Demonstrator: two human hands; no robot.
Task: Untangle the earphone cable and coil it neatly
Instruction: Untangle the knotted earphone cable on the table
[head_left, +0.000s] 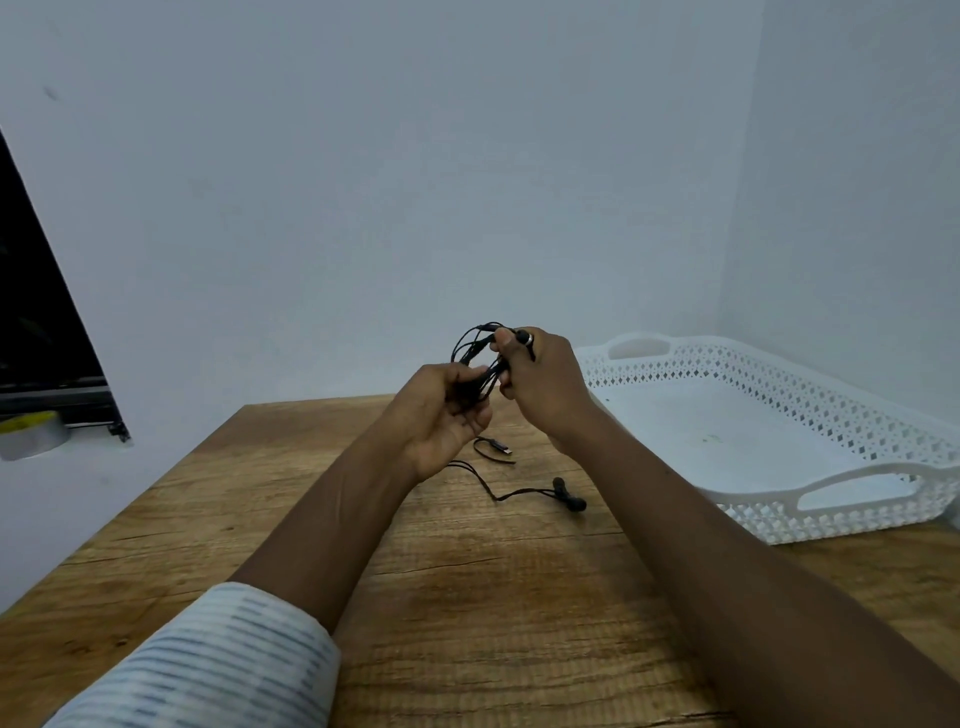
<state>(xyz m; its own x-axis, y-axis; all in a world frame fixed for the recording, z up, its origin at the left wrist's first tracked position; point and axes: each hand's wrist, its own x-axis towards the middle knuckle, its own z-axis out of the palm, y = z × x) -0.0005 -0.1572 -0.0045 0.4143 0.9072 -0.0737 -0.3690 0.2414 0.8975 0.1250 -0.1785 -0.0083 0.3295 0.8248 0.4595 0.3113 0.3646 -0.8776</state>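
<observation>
A black earphone cable (474, 347) is bunched in loops between both hands, raised above the wooden table (467, 597). My left hand (441, 415) grips the lower part of the bundle, palm turned up. My right hand (540, 384) pinches the upper loops, a ring on one finger. Loose strands hang down to the table. The plug end (498, 447) lies just below my left hand. The two black earbuds (569, 496) rest on the wood under my right wrist.
A white perforated plastic tray (769, 499) with handle cut-outs stands at the right against the wall corner. A dark window frame (47, 322) and a tape roll (31, 434) are at the far left. Pale walls close the back.
</observation>
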